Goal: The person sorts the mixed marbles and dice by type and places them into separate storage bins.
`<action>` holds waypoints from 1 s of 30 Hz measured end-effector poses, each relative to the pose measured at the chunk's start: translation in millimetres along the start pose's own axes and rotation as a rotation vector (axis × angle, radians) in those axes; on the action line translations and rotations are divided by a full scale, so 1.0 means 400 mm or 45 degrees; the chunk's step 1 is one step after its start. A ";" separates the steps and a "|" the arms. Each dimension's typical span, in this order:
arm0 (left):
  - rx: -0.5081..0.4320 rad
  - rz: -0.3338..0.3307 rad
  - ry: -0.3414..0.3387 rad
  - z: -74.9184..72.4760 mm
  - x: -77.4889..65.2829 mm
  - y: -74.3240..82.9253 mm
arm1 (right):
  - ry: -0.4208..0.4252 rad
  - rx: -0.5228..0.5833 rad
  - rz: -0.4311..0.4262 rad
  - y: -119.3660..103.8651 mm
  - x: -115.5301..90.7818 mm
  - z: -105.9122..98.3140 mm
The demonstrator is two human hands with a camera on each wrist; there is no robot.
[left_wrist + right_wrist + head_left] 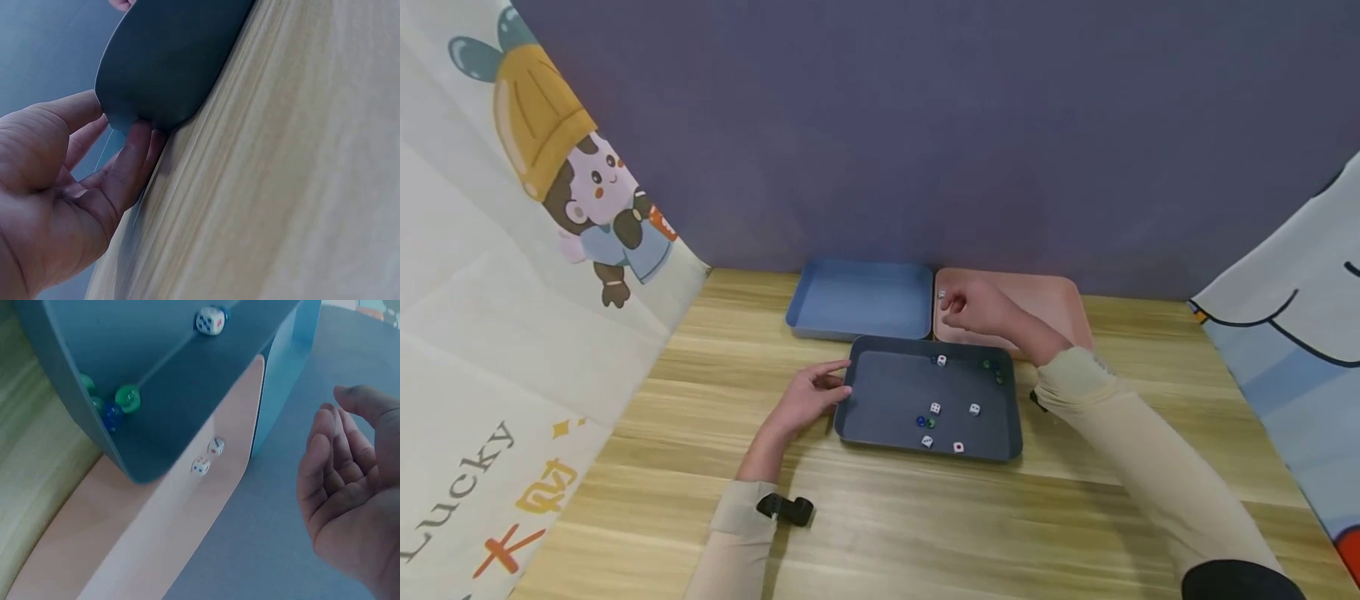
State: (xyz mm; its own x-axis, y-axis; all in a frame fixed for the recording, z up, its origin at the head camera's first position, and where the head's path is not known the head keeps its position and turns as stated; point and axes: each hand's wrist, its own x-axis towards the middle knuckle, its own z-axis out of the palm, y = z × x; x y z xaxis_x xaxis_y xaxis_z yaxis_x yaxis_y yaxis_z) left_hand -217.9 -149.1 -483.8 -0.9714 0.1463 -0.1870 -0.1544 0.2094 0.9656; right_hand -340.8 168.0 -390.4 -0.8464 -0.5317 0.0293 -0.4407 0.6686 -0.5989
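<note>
Lying near the right hand [981, 308] (empty, half-curled) are dice [200, 465] in the pink tray [1048, 296].

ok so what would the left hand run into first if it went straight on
The dark grey tray: the left hand's fingertips are at its left end, so moving straight on would probably press into that wall, though exact contact is hard to judge.

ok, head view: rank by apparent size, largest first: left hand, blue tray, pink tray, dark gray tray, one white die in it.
1. Dark gray tray
2. Blue tray and pink tray: too close to rank; the right hand covers part of the pink one
3. Left hand
4. White die
</note>
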 end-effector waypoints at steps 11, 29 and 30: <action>0.003 0.001 -0.001 -0.002 0.000 -0.002 | -0.130 -0.242 -0.080 -0.038 -0.047 0.055; -0.011 -0.022 0.009 -0.003 -0.004 -0.006 | -0.352 -0.574 0.103 -0.042 -0.053 0.105; -0.013 -0.022 0.007 -0.003 -0.004 -0.006 | -0.359 -0.594 0.108 -0.042 -0.051 0.108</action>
State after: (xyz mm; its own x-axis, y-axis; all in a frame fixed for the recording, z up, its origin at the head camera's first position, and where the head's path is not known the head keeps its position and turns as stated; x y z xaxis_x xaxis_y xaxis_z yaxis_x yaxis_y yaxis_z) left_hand -216.1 -150.9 -485.5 -0.9696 0.1371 -0.2025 -0.1728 0.2019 0.9641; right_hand -303.1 145.2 -415.4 -0.8002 -0.5416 -0.2578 -0.5144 0.8406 -0.1695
